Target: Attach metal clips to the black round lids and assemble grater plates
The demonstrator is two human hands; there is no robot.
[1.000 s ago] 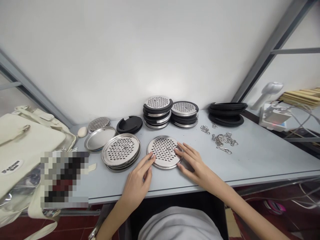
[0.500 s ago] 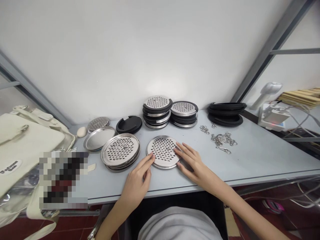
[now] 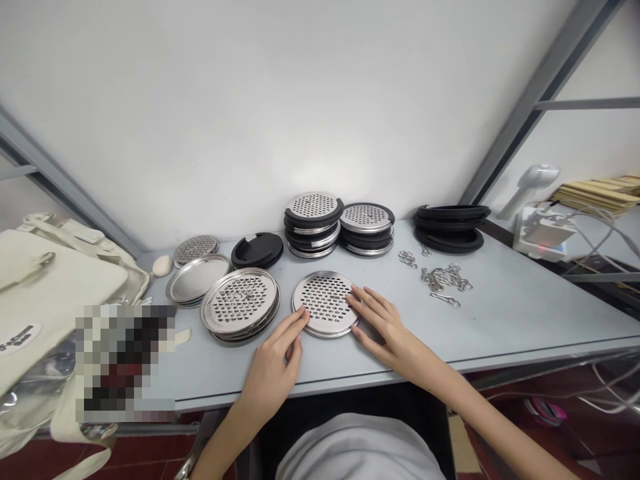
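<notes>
A round metal plate with rows of slots lies on the grey table before me. My left hand rests its stretched fingertips on the plate's lower left rim. From the right, my right hand lays spread fingers over the opposite rim. Neither hand grips the plate. Just left of it is a stack of similar slotted plates, with a plain round metal tray behind. Further back stand two stacks of slotted plates in black rings.
Black rings are piled at the back right, near loose metal snap hooks. A black round holder and another slotted disc sit at the back left. A cream bag hangs over the left end. A handheld scanner stands far right.
Both hands keep their place on the plate. Only the camera's view has shifted very slightly.
</notes>
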